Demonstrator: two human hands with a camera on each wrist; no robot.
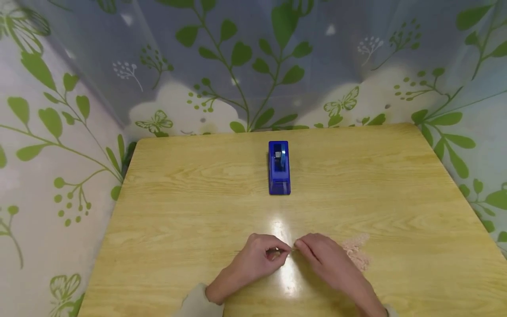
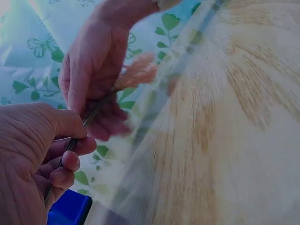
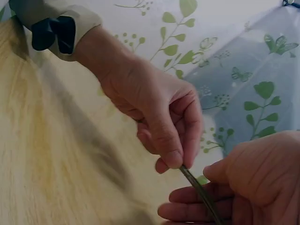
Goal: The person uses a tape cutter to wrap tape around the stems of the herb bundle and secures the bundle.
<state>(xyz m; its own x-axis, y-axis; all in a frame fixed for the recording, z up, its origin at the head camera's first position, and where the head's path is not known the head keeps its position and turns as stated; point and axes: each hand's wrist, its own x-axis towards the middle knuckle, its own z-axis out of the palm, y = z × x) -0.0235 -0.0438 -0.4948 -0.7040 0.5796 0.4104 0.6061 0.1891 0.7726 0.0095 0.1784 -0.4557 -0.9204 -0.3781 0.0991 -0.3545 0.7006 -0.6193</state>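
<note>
Both hands — left hand [image 1: 253, 259], right hand [image 1: 322, 257] — pinch stem [image 2: 89, 119] (pink-plumed).

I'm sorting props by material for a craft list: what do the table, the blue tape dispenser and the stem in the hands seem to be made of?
Table: pale wood or wood-look laminate, streaky grain with a glossy glare spot. Tape dispenser: blue plastic, smooth and shiny. Stem: thin, dark and stiff, perhaps wire or dried stalk, with a fluffy pink plume; the left hand and right hand pinch it.

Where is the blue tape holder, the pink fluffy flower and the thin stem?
tape holder [image 1: 279, 169]: head view, top of its blue body.
flower [image 2: 138, 72]: left wrist view, its pink fluffy tip.
stem [image 3: 199, 191]: right wrist view, between both hands.
</note>
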